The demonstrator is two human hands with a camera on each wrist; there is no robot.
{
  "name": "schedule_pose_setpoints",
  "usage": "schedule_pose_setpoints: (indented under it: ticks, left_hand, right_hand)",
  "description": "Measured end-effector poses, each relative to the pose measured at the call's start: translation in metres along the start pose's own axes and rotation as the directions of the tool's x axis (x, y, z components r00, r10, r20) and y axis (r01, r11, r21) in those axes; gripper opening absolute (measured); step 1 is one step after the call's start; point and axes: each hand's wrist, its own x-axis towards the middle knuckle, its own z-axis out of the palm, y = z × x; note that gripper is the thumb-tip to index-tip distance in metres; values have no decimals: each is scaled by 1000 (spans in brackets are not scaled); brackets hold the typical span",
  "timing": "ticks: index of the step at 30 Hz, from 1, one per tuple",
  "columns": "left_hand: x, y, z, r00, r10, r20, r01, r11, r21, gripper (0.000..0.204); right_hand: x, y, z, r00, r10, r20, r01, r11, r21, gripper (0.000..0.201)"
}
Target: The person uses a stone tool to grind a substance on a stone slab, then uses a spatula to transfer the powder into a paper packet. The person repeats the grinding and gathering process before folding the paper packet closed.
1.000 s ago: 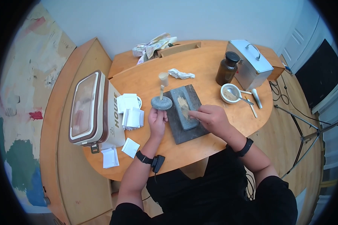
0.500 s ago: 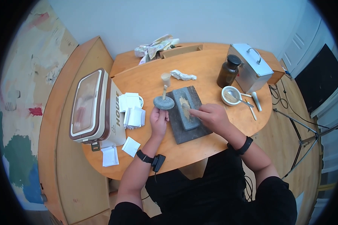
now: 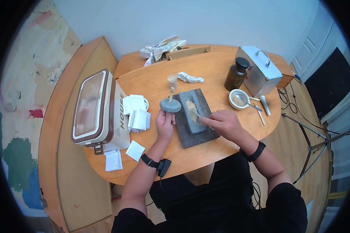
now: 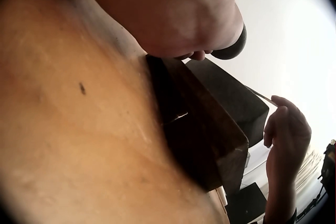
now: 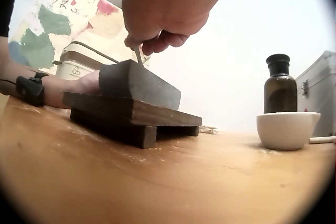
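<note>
Compared with half a second ago, the right hand (image 3: 225, 125) sits slightly farther back from the powder (image 3: 190, 105), and the pale, thin tool (image 3: 195, 113) that was mostly hidden by its fingers now shows its end over the trough. The left hand (image 3: 165, 123) and the stone wheel (image 3: 169, 105) look much as they did, beside the trough on its left.

The right fingers pinch the narrow tool, which slants down into the stone trough (image 3: 186, 96); the right wrist view shows it just above the block's rim. The left fingers are curled beneath the wheel and hold it up off the tabletop (image 3: 217, 68), its wooden handle (image 3: 171, 94) pointing upward; how they close around its underside is hard to make out, as the left wrist view is dark there.

The trough is a long grey block with a shallow hollow, where the tan powder lies in an uneven, elongated patch. It rests on a dark wooden board (image 3: 184, 141), which the right wrist view shows raised on feet. Well to the right stands a white bowl (image 3: 232, 101) with a spoon (image 3: 243, 96) in it.
</note>
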Motion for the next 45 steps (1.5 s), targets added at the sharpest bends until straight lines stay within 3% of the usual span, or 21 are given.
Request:
schedule_pose_setpoints:
  ticks: [3, 9, 12, 14, 17, 20, 23, 26, 30, 35, 39, 45]
  left_hand:
    - [0, 2, 1, 1000, -9, -2, 9, 1000, 17, 17]
    - [3, -2, -4, 1000, 16, 2, -16, 1000, -7, 17]
    - [1, -2, -3, 1000, 11, 14, -11, 1000, -8, 17]
    - [1, -1, -2, 1000, 6, 23, -6, 1000, 7, 17]
    - [0, -1, -1, 1000, -13, 16, 12, 1000, 8, 17]
    - [0, -1, -2, 1000, -12, -4, 12, 999, 30, 17]
    - [3, -1, -5, 1000, 5, 18, -5, 1000, 0, 16]
    - [0, -2, -5, 1000, 3, 18, -2, 1000, -9, 15]
    - [1, -4, -3, 1000, -4, 8, 4, 1000, 4, 16]
    - [0, -3, -4, 1000, 3, 6, -3, 1000, 0, 16]
    - [1, -3, -3, 1000, 5, 11, -5, 1000, -11, 16]
    - [1, -3, -2, 1000, 2, 13, -2, 1000, -5, 17]
  right_hand:
    - [6, 1, 3, 999, -1, -38, 2, 1000, 8, 34]
    - [6, 3, 1, 999, -28, 19, 27, 999, 17, 34]
    - [-2, -6, -13, 999, 39, -36, -36, 996, 83, 26]
    - [-4, -15, -22, 977, 214, 1, -207, 946, 249, 16]
    - [-6, -21, -16, 960, 280, 16, -263, 882, 391, 13]
    - [-5, -12, 9, 960, 280, -16, -264, 921, 288, 14]
    - [-2, -13, 3, 944, 324, -59, -297, 915, 274, 16]
    - [1, -24, -9, 936, 352, -19, -324, 880, 348, 17]
    - [-6, -22, 6, 939, 344, 34, -336, 887, 317, 19]
    - [0, -22, -2, 911, 406, -75, -362, 873, 327, 21]
    - [-4, -24, -16, 912, 407, -43, -385, 889, 249, 18]
    - [-4, -29, -12, 952, 306, 16, -302, 926, 226, 10]
